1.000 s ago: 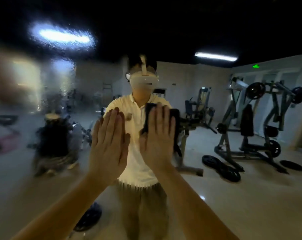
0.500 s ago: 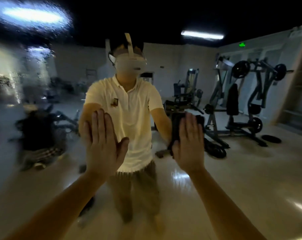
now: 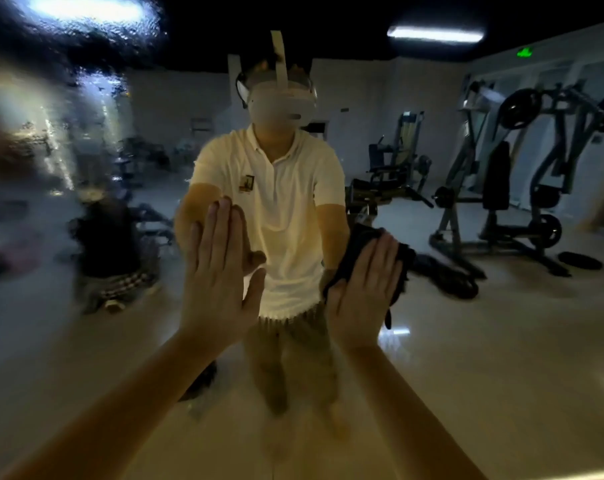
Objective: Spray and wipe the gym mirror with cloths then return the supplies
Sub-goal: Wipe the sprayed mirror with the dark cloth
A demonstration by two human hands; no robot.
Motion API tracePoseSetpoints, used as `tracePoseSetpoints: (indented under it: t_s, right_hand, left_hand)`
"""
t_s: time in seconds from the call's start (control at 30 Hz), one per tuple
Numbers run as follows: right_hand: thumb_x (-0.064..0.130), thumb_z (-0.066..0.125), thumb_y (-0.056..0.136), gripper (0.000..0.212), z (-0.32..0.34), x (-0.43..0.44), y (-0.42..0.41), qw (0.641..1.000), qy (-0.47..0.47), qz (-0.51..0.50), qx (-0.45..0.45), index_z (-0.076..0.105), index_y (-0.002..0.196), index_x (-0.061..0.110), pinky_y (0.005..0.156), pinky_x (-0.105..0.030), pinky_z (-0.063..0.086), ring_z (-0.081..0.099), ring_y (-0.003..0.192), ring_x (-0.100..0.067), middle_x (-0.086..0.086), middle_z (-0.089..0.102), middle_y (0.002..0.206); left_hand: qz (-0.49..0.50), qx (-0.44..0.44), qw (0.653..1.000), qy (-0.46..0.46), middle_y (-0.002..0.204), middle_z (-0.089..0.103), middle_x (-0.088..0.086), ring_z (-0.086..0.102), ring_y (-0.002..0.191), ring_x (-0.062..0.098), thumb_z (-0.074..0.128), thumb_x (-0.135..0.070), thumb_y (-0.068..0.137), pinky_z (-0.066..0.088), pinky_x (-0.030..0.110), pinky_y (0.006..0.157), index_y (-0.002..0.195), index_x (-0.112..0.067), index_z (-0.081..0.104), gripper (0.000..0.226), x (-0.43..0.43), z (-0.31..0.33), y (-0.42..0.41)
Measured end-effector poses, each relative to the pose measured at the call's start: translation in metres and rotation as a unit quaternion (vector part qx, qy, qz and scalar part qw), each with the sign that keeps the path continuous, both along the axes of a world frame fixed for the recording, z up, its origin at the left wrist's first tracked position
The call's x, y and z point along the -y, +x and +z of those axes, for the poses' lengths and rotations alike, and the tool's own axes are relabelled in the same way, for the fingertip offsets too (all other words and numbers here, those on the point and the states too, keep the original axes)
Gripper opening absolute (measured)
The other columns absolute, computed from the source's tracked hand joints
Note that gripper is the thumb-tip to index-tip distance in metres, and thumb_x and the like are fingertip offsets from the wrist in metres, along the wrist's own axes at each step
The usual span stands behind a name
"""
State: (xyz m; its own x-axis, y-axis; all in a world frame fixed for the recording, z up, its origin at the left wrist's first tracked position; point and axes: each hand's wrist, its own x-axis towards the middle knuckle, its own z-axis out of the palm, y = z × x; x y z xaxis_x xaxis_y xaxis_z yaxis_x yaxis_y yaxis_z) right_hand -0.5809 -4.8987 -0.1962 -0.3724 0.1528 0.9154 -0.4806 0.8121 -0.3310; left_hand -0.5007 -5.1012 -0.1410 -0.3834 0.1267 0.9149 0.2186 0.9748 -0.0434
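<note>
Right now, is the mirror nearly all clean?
Partly. Spraying looks done: the left side of the mirror is wet and blurry with droplets, while the right side reflects the gym sharply. In hand: the right hand presses a dark cloth flat on the glass; the left hand rests bare beside it. Left: wiping that wet patch and returning the supplies; no spray bottle is in view.

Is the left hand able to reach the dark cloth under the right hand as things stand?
Probably yes. The left hand lies flat on the mirror close beside the right hand, and only bare glass shows between them. The dark cloth sticks out past the right hand's fingers.
</note>
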Motion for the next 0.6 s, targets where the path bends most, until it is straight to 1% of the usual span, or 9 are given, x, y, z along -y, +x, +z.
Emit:
tracePoseSetpoints:
  t_s: [0.07,0.17,0.27,0.33,0.37,0.43,0.5,0.53,0.6]
  right_hand:
    - [0.032,0.019,0.106,0.063,-0.001,0.029,0.010,0.999,0.040,0.022,-0.001,0.022,0.159,-0.002,0.127,-0.058,0.014,0.017,0.156,-0.040,-0.025,0.020,0.167]
    - [0.029,0.033,0.101,0.067,0.000,0.063,0.023,0.994,0.097,0.041,0.005,0.016,0.161,0.004,0.128,-0.052,0.005,0.008,0.159,-0.035,-0.018,0.011,0.169]
    - [0.033,0.029,0.105,0.063,-0.002,0.086,0.038,0.977,0.179,0.119,-0.006,0.022,0.161,0.006,0.129,-0.048,0.003,0.008,0.160,-0.030,-0.016,0.014,0.170]
    - [0.031,0.036,0.103,0.065,-0.006,0.089,0.041,0.953,0.255,0.164,-0.009,0.026,0.161,0.005,0.129,-0.046,0.004,0.008,0.160,-0.028,-0.014,0.015,0.171]
    - [0.029,0.043,0.102,0.066,-0.007,0.086,0.040,0.944,0.286,0.164,-0.018,0.027,0.161,0.005,0.129,-0.045,0.004,0.007,0.160,-0.027,-0.014,0.013,0.171]
    - [0.028,0.057,0.099,0.076,-0.012,0.070,0.031,0.929,0.344,0.127,-0.046,0.022,0.163,0.007,0.129,-0.043,0.001,0.004,0.160,-0.025,-0.011,0.008,0.172]
    - [0.027,0.063,0.098,0.083,-0.021,0.043,0.019,0.927,0.360,0.088,-0.054,0.016,0.163,0.010,0.129,-0.044,0.002,0.006,0.160,-0.025,-0.007,0.007,0.172]
    - [0.026,0.062,0.097,0.082,-0.027,0.026,0.013,0.933,0.347,0.080,-0.053,0.016,0.164,0.010,0.129,-0.044,0.005,0.009,0.160,-0.025,-0.007,0.008,0.172]
    - [0.028,0.051,0.100,0.073,-0.039,-0.010,0.003,0.949,0.303,0.069,-0.053,0.018,0.163,0.011,0.129,-0.045,0.008,0.011,0.159,-0.025,-0.007,0.007,0.173]
  left_hand:
    - [-0.007,0.009,1.000,0.029,0.170,0.014,0.025,0.010,0.160,0.037,0.057,-0.018,0.098,0.012,0.056,0.129,0.159,0.010,0.020,0.076,0.011,-0.010,0.013]
    - [0.029,0.021,0.998,0.045,0.170,0.014,0.025,0.012,0.160,0.037,0.053,-0.009,0.096,0.008,0.050,0.131,0.159,0.010,0.019,0.075,0.028,-0.029,0.026]
    - [0.039,0.022,0.998,0.054,0.170,0.016,0.026,0.014,0.159,0.038,0.049,-0.009,0.098,0.018,0.060,0.127,0.160,0.009,0.020,0.071,0.035,-0.050,0.033]
    - [0.035,0.020,0.998,0.054,0.169,0.018,0.026,0.017,0.159,0.039,0.051,-0.008,0.096,0.023,0.065,0.124,0.158,0.011,0.023,0.071,0.034,-0.062,0.035]
    - [0.036,0.023,0.998,0.049,0.169,0.019,0.027,0.018,0.158,0.040,0.055,-0.009,0.094,0.025,0.066,0.122,0.157,0.012,0.025,0.072,0.032,-0.067,0.034]
    - [0.045,0.035,0.998,0.038,0.168,0.020,0.028,0.019,0.158,0.041,0.064,-0.019,0.094,0.028,0.068,0.119,0.156,0.012,0.028,0.079,0.025,-0.077,0.030]
    - [0.058,0.040,0.997,0.036,0.167,0.020,0.030,0.018,0.157,0.044,0.072,-0.038,0.094,0.028,0.068,0.119,0.156,0.012,0.028,0.091,0.018,-0.083,0.022]
    - [0.075,0.045,0.996,0.035,0.166,0.020,0.032,0.017,0.157,0.045,0.071,-0.051,0.093,0.026,0.067,0.120,0.156,0.013,0.029,0.099,0.015,-0.085,0.017]
    - [0.118,0.056,0.991,0.028,0.165,0.018,0.034,0.012,0.158,0.045,0.068,-0.073,0.086,0.021,0.065,0.124,0.155,0.015,0.027,0.119,0.010,-0.088,0.009]
